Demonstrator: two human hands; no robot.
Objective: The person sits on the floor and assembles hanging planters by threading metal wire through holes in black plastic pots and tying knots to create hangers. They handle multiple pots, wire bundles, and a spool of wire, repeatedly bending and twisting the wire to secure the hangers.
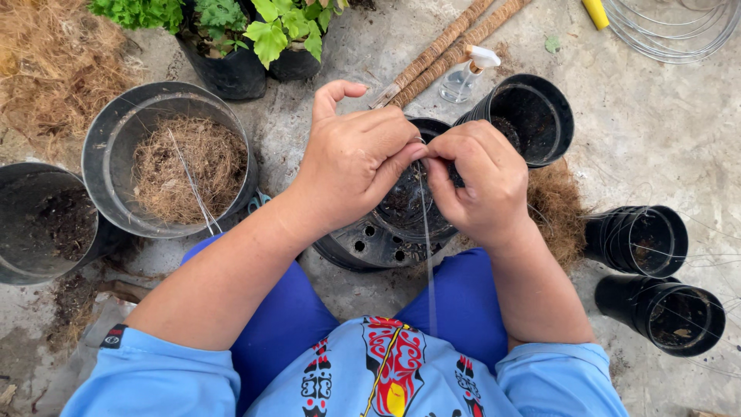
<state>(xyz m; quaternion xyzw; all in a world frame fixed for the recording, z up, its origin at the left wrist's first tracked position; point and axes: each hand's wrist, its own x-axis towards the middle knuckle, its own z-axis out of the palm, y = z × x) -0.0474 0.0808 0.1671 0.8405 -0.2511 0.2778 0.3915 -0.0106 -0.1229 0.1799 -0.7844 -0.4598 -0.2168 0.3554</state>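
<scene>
Head view looks straight down on a thin clear line point(428, 232), pinched at its top end where both hands meet over a black perforated pot point(386, 235) and running from there down toward the person's lap. On the line's one side the left hand point(351, 158) has its fingers curled narrow, thumb raised, fingertips pressed on the strand; on the other the right hand point(482, 181) closes thumb and forefinger on the same spot. That pot lies tilted between the blue-clad knees, directly under the hands. Left of it stands a grey bucket point(104, 154) with dry coconut fibre point(181, 166) inside. Beyond the pot, a small clear spray bottle point(467, 73) stands beside an open black pot point(532, 116). Right of the perforated pot, two small black pots point(656, 270) lie on their sides, well apart from it.
</scene>
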